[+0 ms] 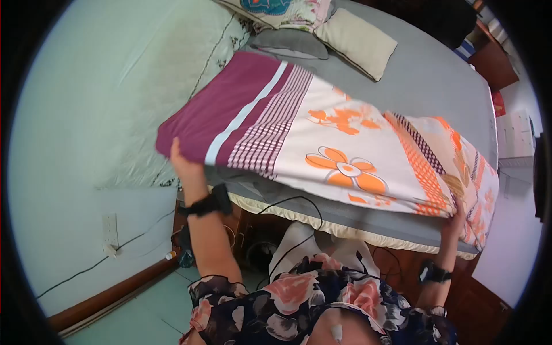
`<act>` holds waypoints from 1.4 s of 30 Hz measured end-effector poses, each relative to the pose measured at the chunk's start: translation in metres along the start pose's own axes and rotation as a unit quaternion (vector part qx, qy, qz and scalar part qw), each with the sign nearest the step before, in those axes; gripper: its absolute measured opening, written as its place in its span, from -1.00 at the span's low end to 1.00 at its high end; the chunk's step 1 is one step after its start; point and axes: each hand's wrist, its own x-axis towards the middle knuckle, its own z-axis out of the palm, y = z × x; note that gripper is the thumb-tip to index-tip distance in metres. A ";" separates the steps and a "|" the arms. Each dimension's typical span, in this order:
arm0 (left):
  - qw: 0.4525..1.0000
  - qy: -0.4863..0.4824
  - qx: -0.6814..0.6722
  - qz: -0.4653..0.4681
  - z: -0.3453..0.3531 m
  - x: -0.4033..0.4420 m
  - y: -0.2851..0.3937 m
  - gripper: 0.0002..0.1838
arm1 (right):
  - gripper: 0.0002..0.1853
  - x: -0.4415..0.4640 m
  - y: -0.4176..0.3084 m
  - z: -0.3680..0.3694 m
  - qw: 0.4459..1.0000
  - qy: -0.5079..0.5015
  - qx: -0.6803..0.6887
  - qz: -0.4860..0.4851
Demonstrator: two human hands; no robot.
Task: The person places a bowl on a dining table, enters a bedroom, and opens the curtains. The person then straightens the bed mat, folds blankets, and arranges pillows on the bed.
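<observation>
A folded cloth (pixel 345 144) with purple, striped and white parts and orange flowers stretches across the grey bed (pixel 428 75). My left hand (pixel 187 164) grips its purple corner at the left. At the near right edge, my right hand (pixel 454 217) holds the cloth's border, where orange dots meet the patterned folds. The cloth's near edge hangs between both hands over the side of the bed. Its right end lies bunched in folds beyond my right hand. Parts of the fingers of both hands are hidden by the cloth.
A beige pillow (pixel 359 43), a grey pillow (pixel 290 43) and a patterned pillow (pixel 287 12) lie at the bed's far side. A black cable (pixel 302 198) loops near my legs. The wall (pixel 69 115) with a socket (pixel 110 229) stands at the left.
</observation>
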 end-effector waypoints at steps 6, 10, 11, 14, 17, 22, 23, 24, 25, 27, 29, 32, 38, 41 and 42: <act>0.977 0.055 0.143 0.148 0.107 -0.129 0.129 -0.48 | -0.57 -0.118 -0.109 -0.015 0.992 -0.081 0.077 -0.059; 0.971 -0.013 0.152 0.184 0.118 -0.072 0.173 -0.65 | -0.54 -0.154 -0.140 0.070 0.988 -0.085 0.039 -0.123; 0.962 -0.001 0.158 0.224 0.135 -0.045 0.168 -0.70 | -0.55 -0.150 -0.141 0.089 0.986 -0.073 0.010 -0.150; 0.978 -0.076 0.125 0.150 0.122 0.098 0.139 -0.82 | -0.69 -0.043 -0.123 0.083 0.976 -0.193 0.054 -0.084; 0.977 -0.065 0.172 0.109 0.110 0.197 0.063 -0.71 | -0.72 0.073 -0.043 0.090 0.984 -0.152 0.092 -0.030; 0.928 -0.009 0.372 0.002 0.068 0.207 -0.099 -0.69 | -0.62 0.054 0.057 0.156 0.974 -0.215 -0.062 0.030; 0.932 0.019 0.362 -0.023 0.063 0.176 -0.134 -0.73 | -0.61 0.030 0.058 0.155 0.968 -0.205 -0.126 0.069; 0.728 -0.135 0.670 0.047 0.036 0.164 -0.158 -0.74 | -0.61 0.011 0.059 0.144 0.949 -0.246 -0.172 0.092; 0.812 -0.156 0.559 0.064 -0.007 0.143 -0.194 -0.75 | -0.60 -0.008 0.059 0.128 0.927 -0.286 -0.214 0.113; 0.760 -0.183 0.611 0.127 -0.039 0.049 -0.226 -0.88 | -0.63 -0.042 0.048 0.088 0.905 -0.292 -0.270 0.148; 0.917 -0.094 0.388 0.003 -0.083 -0.030 -0.269 -0.86 | -0.62 -0.056 0.045 0.036 0.914 -0.218 -0.303 0.160; 0.893 -0.059 0.421 -0.149 -0.088 -0.133 -0.280 -0.86 | -0.70 -0.075 0.018 -0.033 0.941 -0.088 -0.321 0.055; 0.780 -0.118 0.530 -0.312 -0.050 -0.216 -0.320 -0.86 | -0.79 -0.162 -0.177 -0.058 0.789 0.074 -0.327 -0.515; 0.750 -0.259 0.558 -0.243 -0.023 -0.220 -0.377 -0.86 | -0.76 -0.207 -0.248 -0.136 0.696 0.010 -0.354 -0.624; 0.719 -0.317 0.593 -0.179 0.002 -0.234 -0.393 -0.86 | -0.78 -0.215 -0.270 -0.163 0.668 -0.058 -0.388 -0.632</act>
